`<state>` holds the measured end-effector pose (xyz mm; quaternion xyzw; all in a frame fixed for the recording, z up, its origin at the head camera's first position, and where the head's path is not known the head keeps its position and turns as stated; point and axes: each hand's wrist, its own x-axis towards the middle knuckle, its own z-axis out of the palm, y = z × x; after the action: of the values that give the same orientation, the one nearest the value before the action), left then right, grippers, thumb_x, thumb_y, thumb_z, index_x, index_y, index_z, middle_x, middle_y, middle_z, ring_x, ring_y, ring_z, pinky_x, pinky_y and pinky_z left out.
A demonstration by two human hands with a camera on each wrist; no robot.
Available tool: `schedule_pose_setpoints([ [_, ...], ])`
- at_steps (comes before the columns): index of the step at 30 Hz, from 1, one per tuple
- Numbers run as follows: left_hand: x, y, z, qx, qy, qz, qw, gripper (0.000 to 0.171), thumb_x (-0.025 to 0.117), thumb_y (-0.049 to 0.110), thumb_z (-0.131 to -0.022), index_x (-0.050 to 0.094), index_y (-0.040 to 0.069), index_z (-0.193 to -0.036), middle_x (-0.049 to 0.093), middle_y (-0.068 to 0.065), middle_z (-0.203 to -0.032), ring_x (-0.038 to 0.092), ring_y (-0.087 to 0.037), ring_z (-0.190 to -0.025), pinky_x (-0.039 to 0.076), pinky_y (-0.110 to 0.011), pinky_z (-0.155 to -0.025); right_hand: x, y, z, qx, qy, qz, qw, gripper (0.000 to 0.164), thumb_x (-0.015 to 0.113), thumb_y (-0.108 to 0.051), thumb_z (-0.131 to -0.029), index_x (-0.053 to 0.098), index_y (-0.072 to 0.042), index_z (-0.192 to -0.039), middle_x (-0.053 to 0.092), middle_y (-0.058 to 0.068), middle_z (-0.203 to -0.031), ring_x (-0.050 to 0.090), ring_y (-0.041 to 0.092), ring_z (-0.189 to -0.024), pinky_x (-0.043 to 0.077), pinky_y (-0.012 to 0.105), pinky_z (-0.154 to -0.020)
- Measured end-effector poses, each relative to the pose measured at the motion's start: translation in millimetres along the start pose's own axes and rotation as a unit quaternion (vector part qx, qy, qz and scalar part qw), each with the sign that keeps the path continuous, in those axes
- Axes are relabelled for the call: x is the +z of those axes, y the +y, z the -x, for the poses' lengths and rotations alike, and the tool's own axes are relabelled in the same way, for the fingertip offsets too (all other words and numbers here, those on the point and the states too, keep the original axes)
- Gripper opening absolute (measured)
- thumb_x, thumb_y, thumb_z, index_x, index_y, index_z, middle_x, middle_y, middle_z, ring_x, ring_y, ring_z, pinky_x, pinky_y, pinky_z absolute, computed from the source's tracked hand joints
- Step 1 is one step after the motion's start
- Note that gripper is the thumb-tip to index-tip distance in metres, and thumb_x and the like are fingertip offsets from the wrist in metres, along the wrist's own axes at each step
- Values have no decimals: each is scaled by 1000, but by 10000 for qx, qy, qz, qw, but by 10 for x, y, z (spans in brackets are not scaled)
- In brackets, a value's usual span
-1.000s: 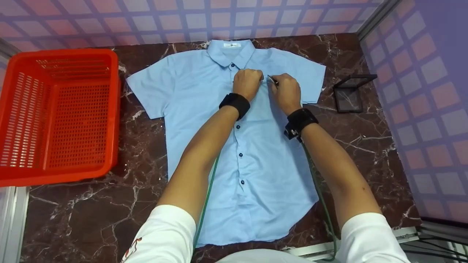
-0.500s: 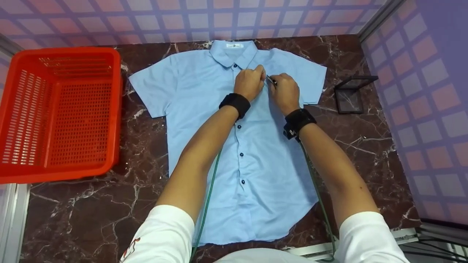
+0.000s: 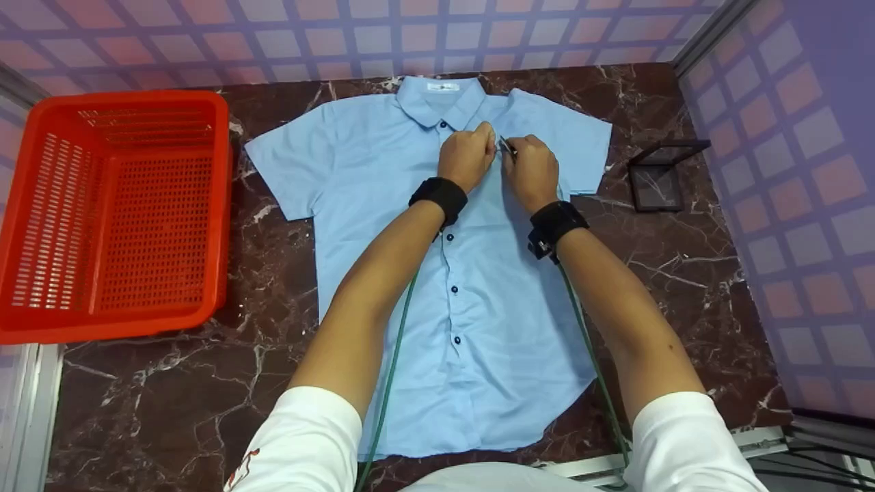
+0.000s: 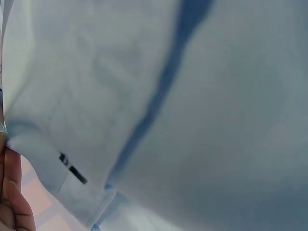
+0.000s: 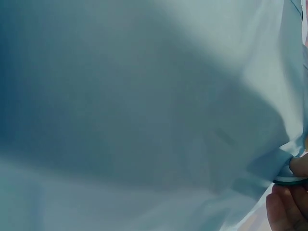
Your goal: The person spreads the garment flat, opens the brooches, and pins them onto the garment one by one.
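Note:
A light blue short-sleeved shirt (image 3: 369, 164) with dark buttons lies spread face up, its collar at the far side. At the chest, just below the collar, my left hand (image 3: 467, 157) pinches the shirt's cloth, which is pulled up; its fingertips (image 4: 17, 202) show at the edge of the left wrist view. Close beside it, my right hand (image 3: 533, 167) grips a slim dark object (image 3: 507, 145) with a silvery tip. In the right wrist view this object (image 5: 288, 181) lies against the gathered cloth between thumb and fingers. Its exact kind is unclear.
A red plastic basket (image 3: 222, 205) stands at the left. To the right of the shirt is a small black-framed stand (image 3: 656, 184) on the dark marbled table (image 3: 184, 396). Checked panels (image 3: 478, 34) border the back and right. Green cords (image 3: 396, 362) run from both wrists.
Both hands stay at the shirt's chest with only small finger movements. The left hand's knuckles have risen slightly, and the slim object in the right hand has changed its angle a little.

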<state>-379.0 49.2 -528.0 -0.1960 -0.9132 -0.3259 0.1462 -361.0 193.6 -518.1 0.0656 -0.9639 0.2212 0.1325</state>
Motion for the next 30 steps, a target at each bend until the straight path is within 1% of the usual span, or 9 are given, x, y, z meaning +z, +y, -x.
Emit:
schedule_pose_setpoints([
  [5, 17, -3, 29, -70, 29, 39, 10000, 13, 60, 9, -98, 60, 5, -86, 64, -8, -70, 65, -29, -69, 50, -40, -67, 15, -14, 3, 144, 7, -152, 9998, 20, 65, -13, -97, 75, 3, -106, 72, 20, -99, 69, 36, -94, 53, 47, -83],
  [9, 27, 13, 38, -234, -12, 55, 9997, 12, 59, 10, -98, 61, 6, -87, 64, -8, -72, 65, -28, -70, 50, -39, -68, 35, -25, 1, 333, 30, -353, 9988, 21, 64, -14, -98, 73, 5, -104, 71, 20, -97, 69, 36, -92, 53, 46, -82],
  [13, 34, 34, 44, -426, -5, 145, 9990, 12, 60, 11, -99, 60, 6, -88, 65, -8, -74, 66, -27, -73, 51, -39, -70, 56, -35, -9, 558, 16, -540, 9970, 25, 64, -12, -97, 70, 8, -112, 71, 22, -105, 68, 36, -100, 52, 44, -88],
  [16, 44, 49, 44, -611, 19, 263, 9978, 14, 63, 12, -98, 59, 7, -86, 67, -7, -76, 67, -27, -75, 51, -39, -71, 67, -38, -18, 691, 20, -588, 9959, 29, 64, -10, -96, 67, 9, -118, 70, 24, -110, 67, 36, -104, 52, 43, -92],
  [20, 59, 71, 42, -897, 7, 418, 9951, 18, 67, 14, -97, 56, 8, -83, 68, -7, -77, 67, -26, -77, 50, -38, -72, 69, -40, -23, 840, 20, -693, 9941, 31, 66, -11, -96, 67, 8, -121, 71, 23, -111, 68, 33, -102, 53, 40, -90],
  [22, 63, 80, 46, -966, -60, 460, 9942, 19, 68, 15, -96, 56, 8, -83, 68, -7, -78, 67, -26, -78, 50, -38, -72, 70, -41, -24, 908, -11, -805, 9926, 33, 66, -10, -95, 66, 8, -123, 70, 23, -113, 69, 32, -102, 53, 39, -90],
  [26, 70, 90, 56, -1006, -172, 468, 9937, 17, 69, 17, -96, 58, 8, -87, 70, -7, -83, 68, -26, -80, 51, -38, -74, 54, -50, -30, 1093, -90, -1157, 9872, 36, 65, -8, -95, 63, 8, -127, 70, 21, -115, 70, 30, -101, 54, 37, -89],
  [30, 72, 105, 67, -1098, -219, 632, 9917, 15, 69, 18, -96, 60, 7, -90, 71, -6, -86, 68, -25, -82, 51, -37, -75, 26, -40, -36, 1426, -255, -1619, 9761, 37, 64, -7, -93, 64, 5, -128, 71, 19, -114, 69, 26, -101, 52, 34, -89],
])
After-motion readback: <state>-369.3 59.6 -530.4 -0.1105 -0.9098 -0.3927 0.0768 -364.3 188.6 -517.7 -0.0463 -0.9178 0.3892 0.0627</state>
